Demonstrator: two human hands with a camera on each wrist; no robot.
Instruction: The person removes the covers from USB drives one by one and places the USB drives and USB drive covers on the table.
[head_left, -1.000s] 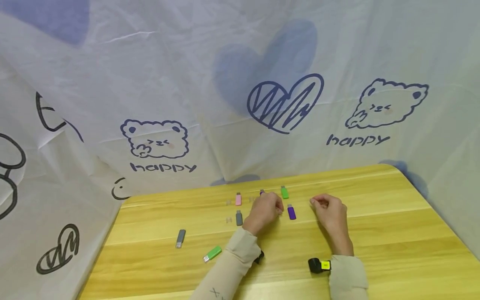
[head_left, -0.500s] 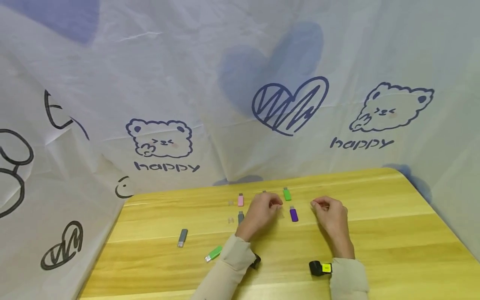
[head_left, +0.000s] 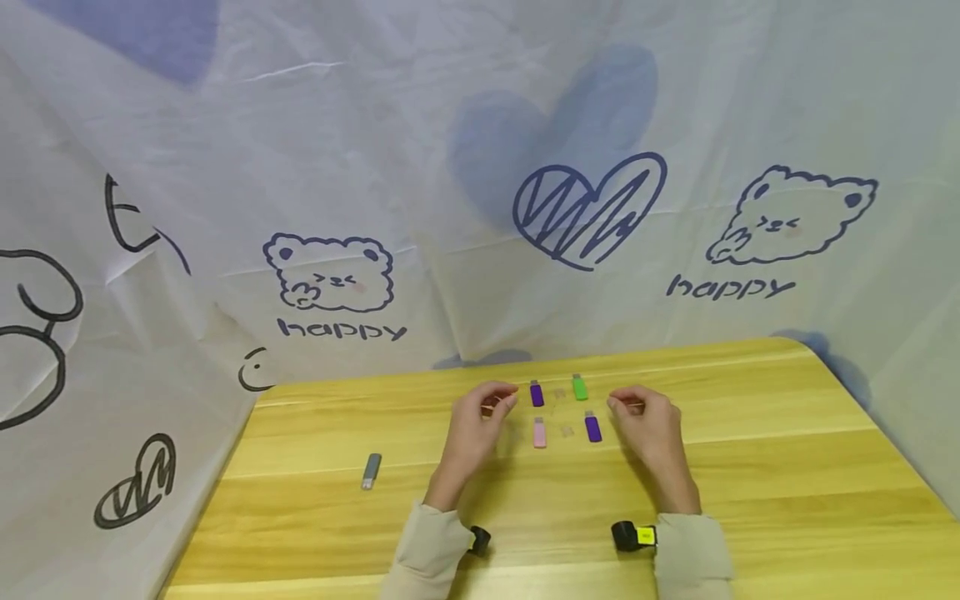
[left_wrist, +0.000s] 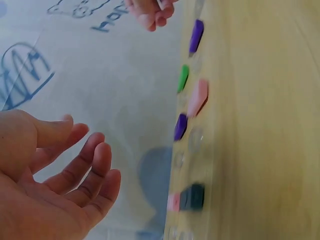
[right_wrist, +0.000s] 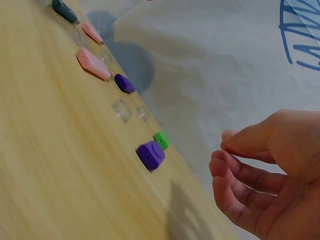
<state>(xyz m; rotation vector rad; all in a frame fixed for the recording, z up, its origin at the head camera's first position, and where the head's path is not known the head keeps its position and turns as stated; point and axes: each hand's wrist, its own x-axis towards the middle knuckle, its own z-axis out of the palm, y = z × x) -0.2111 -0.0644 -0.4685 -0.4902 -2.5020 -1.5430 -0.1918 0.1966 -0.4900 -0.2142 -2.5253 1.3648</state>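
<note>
In the head view my left hand [head_left: 474, 429] hovers left of the rows of USB sticks, its fingers loosely bent and holding nothing. Beside it lie a purple USB stick [head_left: 537, 394] at the back and a pink USB stick [head_left: 539, 433] in front. My right hand [head_left: 651, 421] is right of the rows, thumb close to the fingertips; nothing shows between them in the right wrist view. Nearest to it are another purple USB stick [head_left: 593, 427] and a green USB stick [head_left: 580, 388]. A dark grey USB stick [left_wrist: 192, 196] and a second pink one [left_wrist: 173, 201] appear in the left wrist view.
Small clear caps [head_left: 567, 432] lie between the sticks. Off to the left a separate grey USB stick [head_left: 371, 472] lies on the wooden table [head_left: 300, 533]. A white printed cloth [head_left: 465, 275] hangs behind the table's back edge.
My left hand has moved left, away from the sticks, uncovering the purple and pink ones. It now covers the left sticks, and the loose green stick is hidden. The right hand stays nearly still.
</note>
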